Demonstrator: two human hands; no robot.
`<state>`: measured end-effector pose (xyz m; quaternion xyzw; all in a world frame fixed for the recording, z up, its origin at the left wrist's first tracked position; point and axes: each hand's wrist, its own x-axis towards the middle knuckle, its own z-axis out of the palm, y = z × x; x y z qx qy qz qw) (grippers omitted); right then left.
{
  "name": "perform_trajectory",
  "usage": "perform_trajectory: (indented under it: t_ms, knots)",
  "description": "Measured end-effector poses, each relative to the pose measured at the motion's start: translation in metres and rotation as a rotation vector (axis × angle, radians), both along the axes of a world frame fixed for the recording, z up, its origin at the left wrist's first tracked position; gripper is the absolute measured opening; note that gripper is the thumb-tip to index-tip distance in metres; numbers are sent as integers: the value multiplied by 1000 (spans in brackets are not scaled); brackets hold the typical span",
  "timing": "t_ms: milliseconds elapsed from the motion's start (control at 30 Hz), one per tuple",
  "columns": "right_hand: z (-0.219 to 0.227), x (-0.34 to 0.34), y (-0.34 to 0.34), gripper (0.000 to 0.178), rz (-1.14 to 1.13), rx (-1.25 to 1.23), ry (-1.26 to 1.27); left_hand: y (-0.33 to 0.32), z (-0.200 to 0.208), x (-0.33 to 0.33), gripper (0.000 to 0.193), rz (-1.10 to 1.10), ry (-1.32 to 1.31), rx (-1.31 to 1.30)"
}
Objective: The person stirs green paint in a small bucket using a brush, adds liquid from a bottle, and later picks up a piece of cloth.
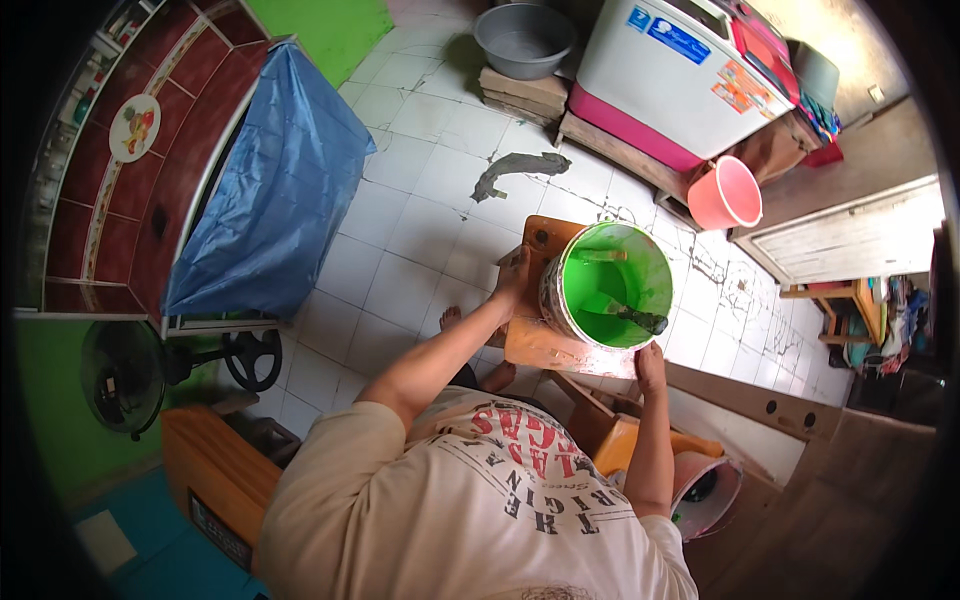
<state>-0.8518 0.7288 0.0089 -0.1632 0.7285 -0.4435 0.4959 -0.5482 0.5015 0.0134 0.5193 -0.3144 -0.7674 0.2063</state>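
Observation:
A bucket of green paint (pixel 549 303) stands on a wooden stool (pixel 560 347) in front of me. Green smears cover its inner wall. In it a dark, paint-stained handle (pixel 645 320) leans on the near right rim, and a pale flat strip (pixel 603 256) shows near the far wall. My left hand (pixel 514 280) is closed on the stool's left edge, beside the bucket. At the near right corner my right hand (pixel 650 368) grips the stool's edge just below the bucket's rim; its fingers are partly hidden.
White floor tiles (pixel 405 240) carry a dark grey patch (pixel 515 172). A blue sheet (pixel 275 190) hangs at left above a black fan (pixel 122 380). Beyond are a grey basin (pixel 524 40), a washing machine (pixel 650 90) and a pink bucket (pixel 724 193). Another bucket (pixel 708 490) sits near my right elbow.

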Motion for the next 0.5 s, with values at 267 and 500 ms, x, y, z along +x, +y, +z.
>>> perform_trajectory:
  t_ms: [267,500]
  knots:
    - [57,53,-87,44,45,-108,-41,-71,81,50,74,67,-21,-29]
    - [81,101,-185,40,89,-54,16,-167,74,109,79,50,-11,-77]
